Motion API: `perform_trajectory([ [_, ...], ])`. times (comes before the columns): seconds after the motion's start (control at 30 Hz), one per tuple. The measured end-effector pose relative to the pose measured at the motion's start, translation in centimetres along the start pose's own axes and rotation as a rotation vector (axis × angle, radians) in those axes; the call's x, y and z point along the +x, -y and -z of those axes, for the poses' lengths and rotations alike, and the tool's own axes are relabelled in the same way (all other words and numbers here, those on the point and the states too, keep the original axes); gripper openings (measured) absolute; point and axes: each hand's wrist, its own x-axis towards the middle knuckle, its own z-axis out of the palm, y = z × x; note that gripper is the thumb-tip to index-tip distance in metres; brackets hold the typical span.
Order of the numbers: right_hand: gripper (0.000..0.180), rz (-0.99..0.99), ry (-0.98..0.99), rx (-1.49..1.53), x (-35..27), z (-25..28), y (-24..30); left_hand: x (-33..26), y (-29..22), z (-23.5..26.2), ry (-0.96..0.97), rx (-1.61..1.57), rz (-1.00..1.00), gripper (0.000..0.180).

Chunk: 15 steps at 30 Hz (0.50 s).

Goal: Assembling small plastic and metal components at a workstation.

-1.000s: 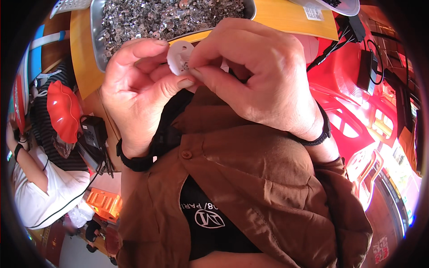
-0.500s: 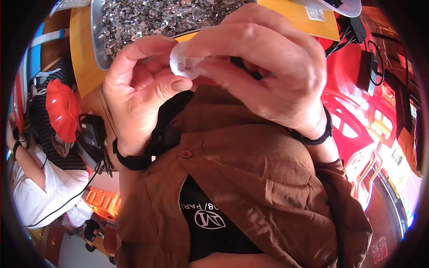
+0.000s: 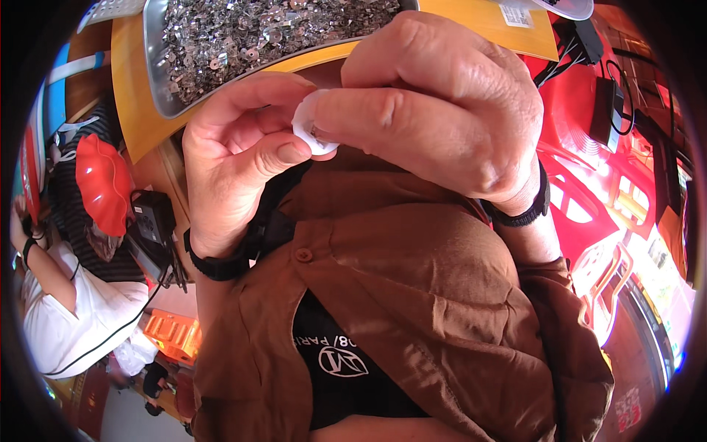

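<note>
The person's left hand [image 3: 234, 151] has its thumb and curled fingers closed on the edge of a small white round piece [image 3: 300, 124], which sits between the two hands on the near side of a metal tray [image 3: 156, 70]. The right hand [image 3: 460, 121] comes in from the right, its fingers bent and a fingertip over the piece's face; its thumb is hidden, so whether it pinches anything cannot be told. Farther off, the tray, full of small shiny metal parts [image 3: 258, 44], rests on a yellow board [image 3: 134, 110].
</note>
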Motion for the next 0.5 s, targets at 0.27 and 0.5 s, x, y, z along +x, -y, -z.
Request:
perform_trajectory([
  [0.27, 0.02, -0.108, 0.134, -0.232, -0.7, 0.2, 1.1, 0.3, 0.2, -0.4, 0.001, 0.091, -0.069, 0.035],
  [0.5, 0.021, -0.188, 0.099, -0.175, -1.3, -0.5, 1.2, 0.0, 0.7, -0.4, -0.079, 0.048, -0.059, 0.034],
])
